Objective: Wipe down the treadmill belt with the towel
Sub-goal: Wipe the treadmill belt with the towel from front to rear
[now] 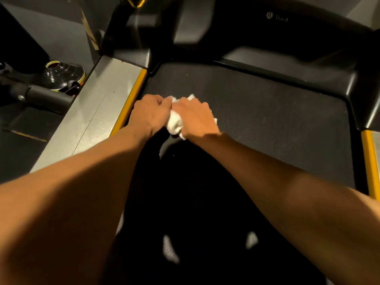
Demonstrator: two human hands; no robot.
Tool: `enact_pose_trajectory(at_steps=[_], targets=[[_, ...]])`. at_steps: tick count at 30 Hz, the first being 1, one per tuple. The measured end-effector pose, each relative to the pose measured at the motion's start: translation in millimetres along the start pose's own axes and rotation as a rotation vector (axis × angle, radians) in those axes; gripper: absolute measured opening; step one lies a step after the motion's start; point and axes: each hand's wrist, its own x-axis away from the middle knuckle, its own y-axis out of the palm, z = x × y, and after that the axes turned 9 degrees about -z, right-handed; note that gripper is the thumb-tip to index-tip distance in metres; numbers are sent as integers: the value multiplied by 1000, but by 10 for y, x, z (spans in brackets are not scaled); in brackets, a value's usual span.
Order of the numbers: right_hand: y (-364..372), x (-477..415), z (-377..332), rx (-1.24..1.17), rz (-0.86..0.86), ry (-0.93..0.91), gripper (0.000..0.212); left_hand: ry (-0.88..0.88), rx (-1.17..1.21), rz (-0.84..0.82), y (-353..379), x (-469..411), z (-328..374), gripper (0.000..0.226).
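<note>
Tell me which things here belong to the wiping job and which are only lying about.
For the job:
towel
belt

Lying about:
bottle on the floor, left of the treadmill
black bar next to the bottle

Most of the towel (pixel 174 122) is hidden under the left hand (pixel 151 114) and right hand (pixel 195 116), which grip it; only bunched white folds show between and beside them. The fingertips of both hands curl out of sight. Dark clothing (pixel 185 192) covers the near part of the belt (pixel 257 112). The right rail (pixel 370 161) is cut by the picture's edge. The lettering (pixel 277 17) on the hood (pixel 298 36) is blurred and only partly readable. A black bar (pixel 47 97) hides the lower part of the bottle (pixel 63 76).
</note>
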Motion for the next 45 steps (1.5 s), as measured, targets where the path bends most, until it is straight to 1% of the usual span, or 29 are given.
enact_pose_trajectory(at_steps=[2, 5, 6, 7, 10, 12, 14, 16, 17, 18, 20, 21, 22, 23, 24, 26, 27, 29, 30, 32, 35, 36, 37, 39, 40, 42, 43, 44, 45], targets=[[152, 163, -139, 0, -54, -57, 36, 12, -84, -25, 27, 30, 13, 38], [276, 656, -293, -97, -95, -521, 26, 30, -187, -68, 48, 72, -69, 37], [248, 685, -236, -119, -101, -565, 24, 41, -216, -78, 36, 78, -107, 37], [185, 612, -190, -138, -116, -503, 23, 51, -243, -83, 15, 81, -148, 37], [29, 149, 8, -67, -53, -9, 30, 101, -319, -87, -60, 74, -242, 31], [47, 54, 125, -135, -7, 159, 27, 105, -384, -104, -98, 79, -272, 33], [185, 327, 170, -133, -4, -10, 36, 102, -466, -125, -121, 74, -301, 37], [369, 682, 25, -219, 3, -297, 35, 95, -552, -167, -123, 63, -347, 42], [315, 708, -63, -277, -55, -323, 27, 99, -584, -190, -124, 59, -381, 47], [234, 592, -81, -334, -82, -265, 19, 115, -603, -206, -129, 59, -412, 53], [3, 203, -60, -249, -148, -16, 22, 167, -623, -222, -133, 47, -454, 57], [10, 51, 27, -188, -78, 51, 19, 173, -640, -226, -139, 44, -457, 57], [22, -45, 122, -140, -14, 77, 25, 161, -659, -227, -150, 36, -458, 59], [32, -70, 190, -80, 35, 79, 40, 144, -674, -230, -165, 28, -459, 62], [88, -33, 212, -44, 32, 77, 51, 134, -684, -233, -173, 23, -465, 63], [211, 141, 120, 13, 25, 13, 51, 147, -687, -239, -166, 23, -486, 64], [244, 289, 38, -8, 29, -91, 49, 149, -687, -246, -162, 30, -499, 65], [384, 594, -36, -198, -4, -315, 46, 126, -705, -279, -183, 30, -503, 67], [429, 697, -38, -303, -23, -356, 44, 112, -720, -298, -203, 25, -485, 69], [397, 617, -2, -348, -59, -238, 39, 115, -733, -328, -247, 22, -433, 74], [90, 152, 10, -263, -98, 188, 13, 132, -758, -337, -272, 24, -412, 79], [32, 49, -3, -311, -89, 285, 13, 118, -762, -343, -271, 29, -418, 81], [25, -17, -18, -346, -81, 334, 18, 108, -762, -350, -267, 35, -424, 82], [44, 56, -96, -278, -122, 355, 53, 106, -766, -365, -250, 39, -416, 84], [147, 193, -118, -243, -157, 239, 56, 111, -769, -367, -242, 37, -415, 83], [397, 720, -149, -226, -154, -242, 40, 101, -740, -372, -209, 48, -419, 82], [423, 937, -104, -247, -134, -444, 41, 98, -706, -369, -185, 61, -420, 81], [396, 1032, -19, -295, -167, -539, 45, 98, -662, -359, -167, 78, -423, 79], [310, 1009, 42, -365, -158, -526, 42, 99, -620, -341, -151, 95, -430, 77]])
